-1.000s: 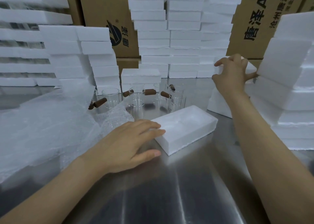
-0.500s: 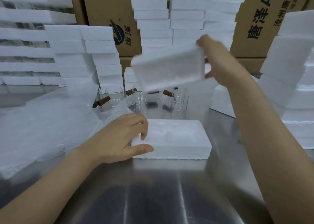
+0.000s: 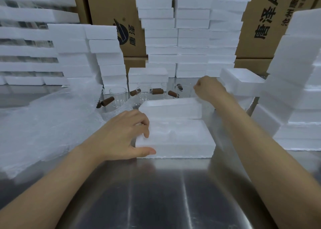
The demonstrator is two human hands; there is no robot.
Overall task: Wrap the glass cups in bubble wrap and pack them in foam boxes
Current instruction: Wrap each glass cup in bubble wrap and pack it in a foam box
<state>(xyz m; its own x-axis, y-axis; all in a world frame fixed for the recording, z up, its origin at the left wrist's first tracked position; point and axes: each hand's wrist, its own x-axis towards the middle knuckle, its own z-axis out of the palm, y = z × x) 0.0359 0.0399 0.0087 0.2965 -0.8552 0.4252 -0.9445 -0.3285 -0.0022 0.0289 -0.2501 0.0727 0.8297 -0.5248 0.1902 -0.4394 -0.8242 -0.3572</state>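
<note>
A white foam box half (image 3: 178, 140) lies on the steel table in front of me, hollow side up. My left hand (image 3: 125, 135) grips its left end, thumb on the near wall and fingers over the rim. A second foam half (image 3: 170, 108) lies right behind it. My right hand (image 3: 208, 89) sits at that piece's far right corner with its fingers curled over the edge. Several glass cups (image 3: 118, 96) with brown handles stand behind the foam pieces. A sheet of bubble wrap (image 3: 52, 124) covers the table on the left.
Tall stacks of foam boxes (image 3: 191, 30) stand at the back, more on the left (image 3: 73, 51) and right (image 3: 298, 89). Cardboard cartons (image 3: 271, 16) line the wall. Bare steel table (image 3: 165, 194) lies in front of me.
My right hand took a foam piece from the right stack, swung it across and set it down behind the first piece. My left hand turned the first piece square to me.
</note>
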